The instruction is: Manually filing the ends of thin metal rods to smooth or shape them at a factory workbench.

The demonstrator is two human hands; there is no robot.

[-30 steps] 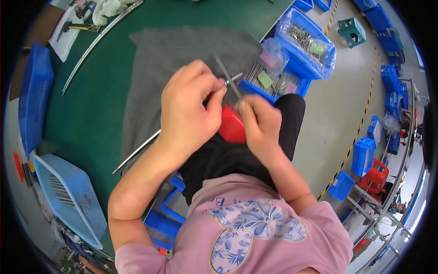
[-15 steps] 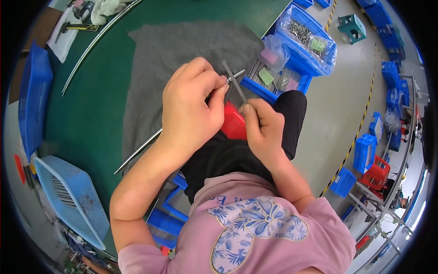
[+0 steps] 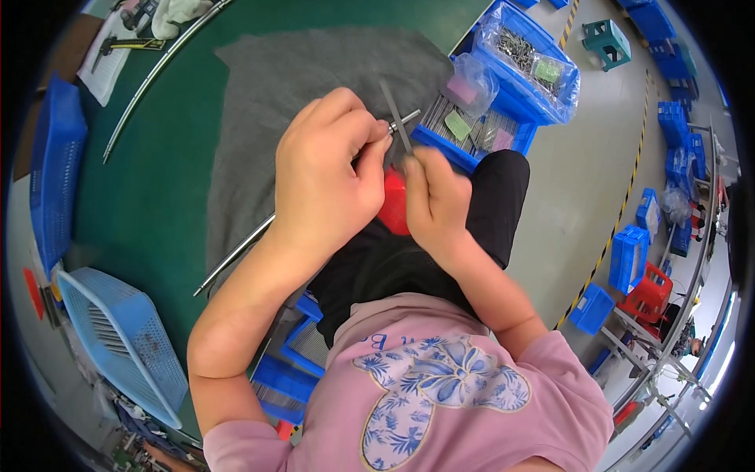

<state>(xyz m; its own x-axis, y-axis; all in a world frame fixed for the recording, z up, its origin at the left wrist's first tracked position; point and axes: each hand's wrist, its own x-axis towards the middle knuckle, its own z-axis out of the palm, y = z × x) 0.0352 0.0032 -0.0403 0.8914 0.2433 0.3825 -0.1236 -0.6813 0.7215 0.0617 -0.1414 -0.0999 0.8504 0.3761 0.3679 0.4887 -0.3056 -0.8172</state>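
My left hand point(image 3: 324, 177) is closed round a long thin steel rod point(image 3: 238, 252), whose far end juts past the fingertips. The rest of it runs back under my left forearm, partly hidden. Gripped between thumb and fingers of my right hand point(image 3: 439, 200) is a flat grey metal file point(image 3: 394, 112). It lies across the rod's end just beyond my left fingers and appears to touch it. Under both hands a grey cloth point(image 3: 259, 102) covers part of the green table point(image 3: 149, 212).
Blue bins with metal parts point(image 3: 523, 118) stand at the right table edge. A light-blue basket point(image 3: 157, 346) and a dark-blue tray point(image 3: 57, 173) are on the left. A long curved tube point(image 3: 157, 75) and a caliper point(image 3: 130, 45) lie far left. Something red point(image 3: 395, 206) shows below my hands.
My right hand has moved away from my body and slightly left, sliding the file farther across the rod. The left hand keeps its grip and has shifted only slightly.
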